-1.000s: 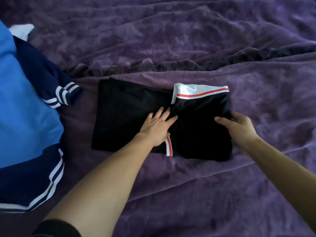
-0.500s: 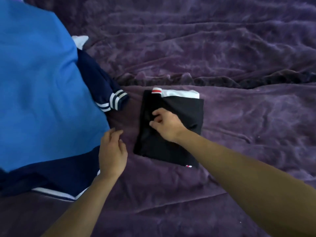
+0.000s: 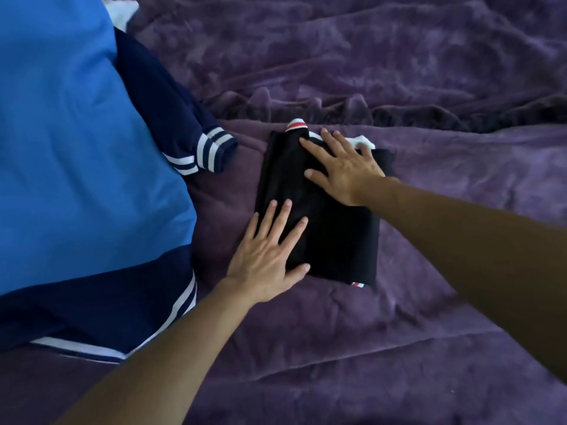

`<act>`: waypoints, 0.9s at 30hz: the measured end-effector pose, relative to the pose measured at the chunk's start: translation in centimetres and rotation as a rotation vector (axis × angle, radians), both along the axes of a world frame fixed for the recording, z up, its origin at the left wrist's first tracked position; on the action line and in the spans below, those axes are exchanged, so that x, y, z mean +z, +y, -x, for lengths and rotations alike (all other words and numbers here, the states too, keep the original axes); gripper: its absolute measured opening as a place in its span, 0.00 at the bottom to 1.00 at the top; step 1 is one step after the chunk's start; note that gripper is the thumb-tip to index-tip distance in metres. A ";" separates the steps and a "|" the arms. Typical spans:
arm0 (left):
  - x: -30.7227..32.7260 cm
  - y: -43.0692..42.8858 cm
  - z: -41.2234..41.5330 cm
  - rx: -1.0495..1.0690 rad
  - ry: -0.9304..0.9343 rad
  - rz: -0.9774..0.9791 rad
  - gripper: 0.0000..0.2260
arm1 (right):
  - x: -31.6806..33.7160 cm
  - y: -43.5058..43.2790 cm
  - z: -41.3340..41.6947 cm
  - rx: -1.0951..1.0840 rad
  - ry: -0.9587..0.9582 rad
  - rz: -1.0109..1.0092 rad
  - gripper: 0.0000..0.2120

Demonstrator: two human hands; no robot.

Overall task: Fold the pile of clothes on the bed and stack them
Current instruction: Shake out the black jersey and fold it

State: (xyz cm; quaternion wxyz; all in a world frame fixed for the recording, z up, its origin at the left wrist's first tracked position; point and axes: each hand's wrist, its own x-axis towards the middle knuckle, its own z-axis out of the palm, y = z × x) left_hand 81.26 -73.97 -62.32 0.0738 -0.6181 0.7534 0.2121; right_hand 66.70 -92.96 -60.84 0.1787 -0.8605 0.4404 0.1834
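Observation:
A folded black garment point(image 3: 337, 234) with white and red trim at its far edge lies on the purple blanket point(image 3: 368, 348) in the middle of the view. My left hand point(image 3: 270, 253) lies flat on its near left part, fingers straight and spread. My right hand point(image 3: 343, 164) presses flat on its far part, fingers stretched toward the red and white band. Left of it lies a large blue and navy shirt point(image 3: 76, 164) with white-striped cuffs, spread out unfolded.
A white piece of cloth point(image 3: 122, 10) peeks out at the top left behind the blue shirt. The rumpled purple blanket covers the whole bed, with a dark raised fold point(image 3: 399, 111) running across behind the black garment.
The black garment was folded in half into a narrower packet. My left hand moved off the blanket onto the packet's near left; my right hand opened flat and slid toward its far edge.

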 end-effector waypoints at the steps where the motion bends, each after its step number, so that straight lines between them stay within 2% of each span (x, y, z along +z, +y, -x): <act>1: 0.3 0.1 -0.4 -0.033 -0.006 -0.023 0.42 | 0.8 0.6 0.0 0.002 -0.015 0.029 0.30; 3: 0.8 0.3 -0.9 -0.088 -0.070 -0.027 0.48 | 3.0 3.0 0.9 0.018 -0.116 0.151 0.34; 6: 1.5 0.1 -0.6 -0.077 -0.180 -0.006 0.51 | 4.5 9.3 4.4 0.101 -0.229 0.246 0.45; 10: 1.2 -0.8 0.7 0.005 -0.205 0.005 0.53 | 1.8 14.9 7.0 0.105 0.090 0.131 0.57; 12: 0.6 -1.0 1.0 0.038 -0.210 0.043 0.50 | -0.1 15.0 6.3 0.028 0.133 0.129 0.52; 14: 0.4 -1.3 1.0 0.046 -0.235 0.064 0.45 | -1.2 14.5 5.6 -0.028 0.091 0.147 0.39; 16: 0.9 -1.7 1.0 0.036 -0.254 0.046 0.40 | -1.2 14.1 5.8 -0.084 0.008 0.109 0.33; 20: 5.3 -2.6 2.8 0.033 -0.240 -0.007 0.31 | 2.8 12.9 8.5 -0.113 -0.104 0.028 0.32; 27: 18.1 -4.1 10.9 -0.091 -0.175 0.097 0.25 | 16.2 12.6 17.5 -0.203 -0.176 0.021 0.31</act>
